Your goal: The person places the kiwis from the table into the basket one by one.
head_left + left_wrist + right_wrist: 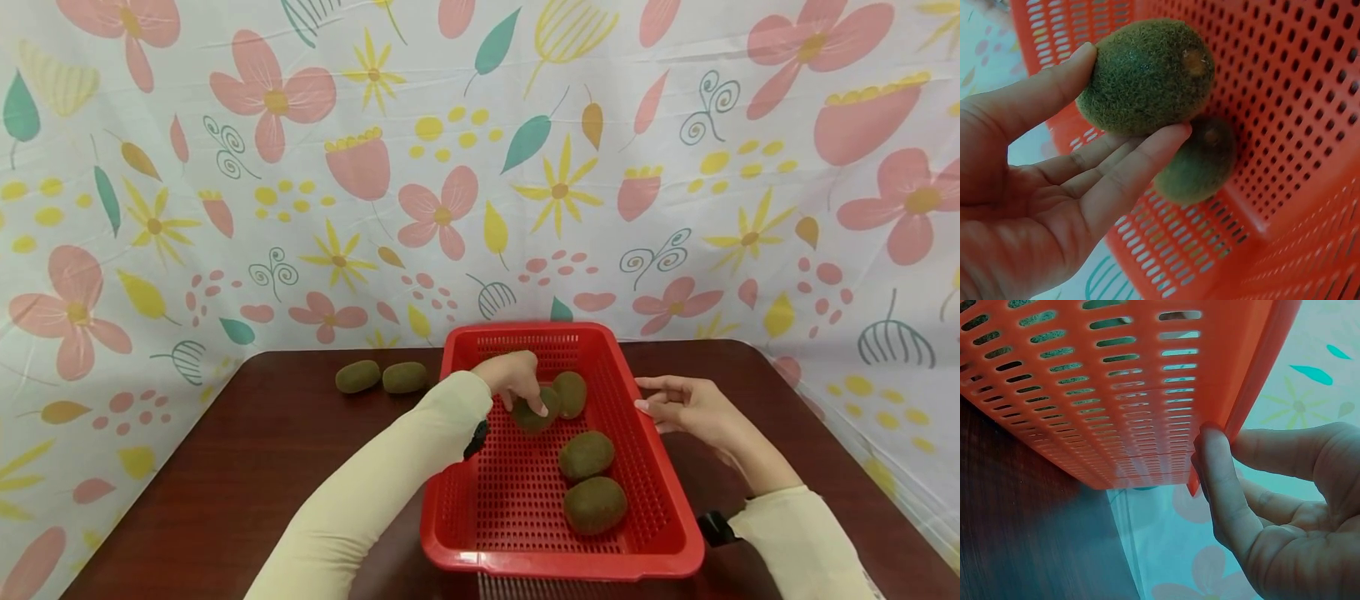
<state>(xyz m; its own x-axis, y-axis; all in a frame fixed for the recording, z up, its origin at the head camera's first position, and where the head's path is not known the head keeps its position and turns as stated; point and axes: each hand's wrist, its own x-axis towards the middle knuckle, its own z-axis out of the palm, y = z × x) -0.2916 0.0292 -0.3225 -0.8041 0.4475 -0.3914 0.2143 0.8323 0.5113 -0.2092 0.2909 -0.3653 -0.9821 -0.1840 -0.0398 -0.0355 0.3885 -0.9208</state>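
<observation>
A red plastic basket [562,565] with perforated sides stands on the table. My left hand [513,375] reaches into its far part and holds a fuzzy brown-green kiwi [1147,75] between thumb and fingers. Just beyond that fruit, a second kiwi [572,393] lies near the basket's right wall. Two more kiwis, one [587,455] behind the other [595,505], rest on the basket floor nearer to me. On the outside right, my right hand [693,412] pinches the basket's rim [1250,375], thumb on one side and fingers on the other.
Left of the basket, two kiwis, one [358,377] beside another [405,377], lie on the dark brown table [300,450]. A white cloth [480,250] with printed flowers and leaves hangs behind the table.
</observation>
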